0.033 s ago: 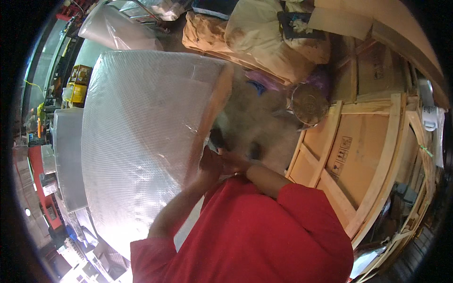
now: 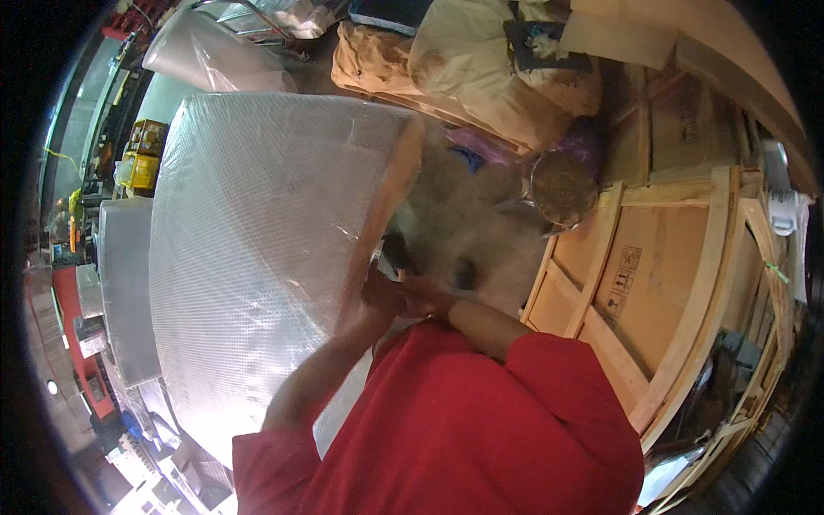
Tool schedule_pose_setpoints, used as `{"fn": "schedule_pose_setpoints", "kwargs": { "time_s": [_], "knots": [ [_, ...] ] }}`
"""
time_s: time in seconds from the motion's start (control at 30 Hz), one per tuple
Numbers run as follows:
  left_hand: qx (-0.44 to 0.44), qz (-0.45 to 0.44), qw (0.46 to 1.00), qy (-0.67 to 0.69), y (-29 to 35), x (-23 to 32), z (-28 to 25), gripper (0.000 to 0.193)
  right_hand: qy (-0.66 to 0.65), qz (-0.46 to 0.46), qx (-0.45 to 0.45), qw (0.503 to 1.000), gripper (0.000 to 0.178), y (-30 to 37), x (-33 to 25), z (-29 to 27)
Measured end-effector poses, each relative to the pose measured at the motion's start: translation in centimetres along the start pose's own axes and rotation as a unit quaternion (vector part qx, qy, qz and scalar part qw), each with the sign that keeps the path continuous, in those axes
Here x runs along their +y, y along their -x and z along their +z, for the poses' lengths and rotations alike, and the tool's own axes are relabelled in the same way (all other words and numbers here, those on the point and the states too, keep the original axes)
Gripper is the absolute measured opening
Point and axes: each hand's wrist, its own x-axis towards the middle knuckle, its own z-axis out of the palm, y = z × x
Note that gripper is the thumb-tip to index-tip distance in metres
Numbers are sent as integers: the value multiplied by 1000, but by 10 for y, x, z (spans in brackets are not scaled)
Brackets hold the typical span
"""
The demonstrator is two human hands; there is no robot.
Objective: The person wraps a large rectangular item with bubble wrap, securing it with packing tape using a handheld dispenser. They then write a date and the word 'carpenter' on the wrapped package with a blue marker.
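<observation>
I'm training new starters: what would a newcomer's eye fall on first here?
Probably the large bubble-wrapped box, filling much of the left and centre. Next comes the bright red shirt at the bottom centre, with the left hand and right hand close together by the box's right edge. A wooden-framed crate stands on the right.

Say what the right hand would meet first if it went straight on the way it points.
Going straight on, the right hand would likely meet the left hand first, with the bubble-wrapped box beyond; depth is unclear, and I cannot tell whether the hands already touch.
</observation>
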Motion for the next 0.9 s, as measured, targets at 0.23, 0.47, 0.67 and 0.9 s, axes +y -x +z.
{"fn": "schedule_pose_setpoints", "kwargs": {
  "time_s": [0.23,0.47,0.67,0.9],
  "knots": [
    [151,-80,985,24,-21,-50,34,79,-118,2,34,992,61,1,4,12],
    [89,-102,990,32,-56,-84,52,46,-86,48,149,984,40,-16,-47,4],
    [32,-162,978,125,-49,-76,32,60,-383,132,213,889,21,-75,-56,50],
    [71,-78,986,-126,-72,-108,50,46,-138,165,51,975,21,-35,-27,56]
  ]
}}
